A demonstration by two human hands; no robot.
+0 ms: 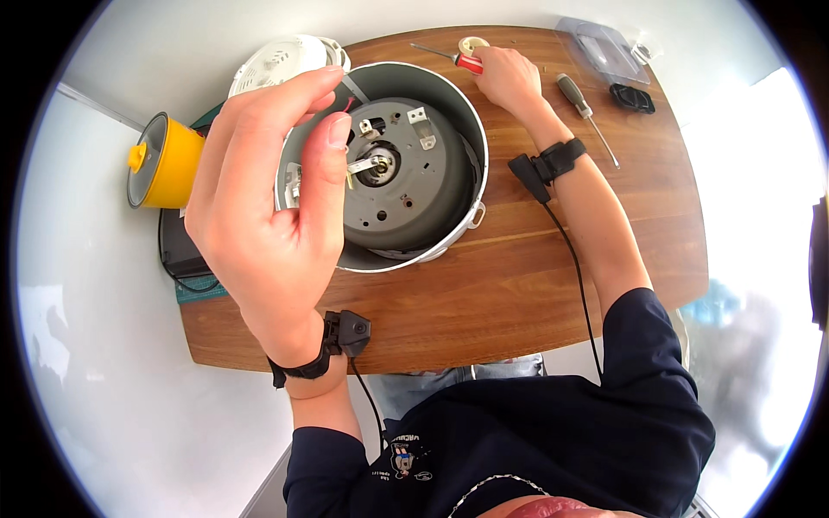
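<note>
My right hand [509, 79] is closed around the red handle of a screwdriver [469, 64] at the far side of the table, its thin shaft pointing left. My left hand [268, 190] is raised over the left side of a round metal cooker body [480, 129]. Its fingers are curved, and a gap shows between thumb and fingertips; I see nothing held there. Inside the cooker body lies a grey round base [389, 211] with holes, small metal brackets [422, 128] and a central fitting [378, 164]. The hand hides part of the left wall.
Beside the right hand lies a tape roll [472, 42]. A second screwdriver [587, 116], a black part [632, 98] and a clear plastic tray [598, 47] are at the right. A white perforated cover [281, 65] and yellow container [171, 166] stand left, near a green mat [197, 291].
</note>
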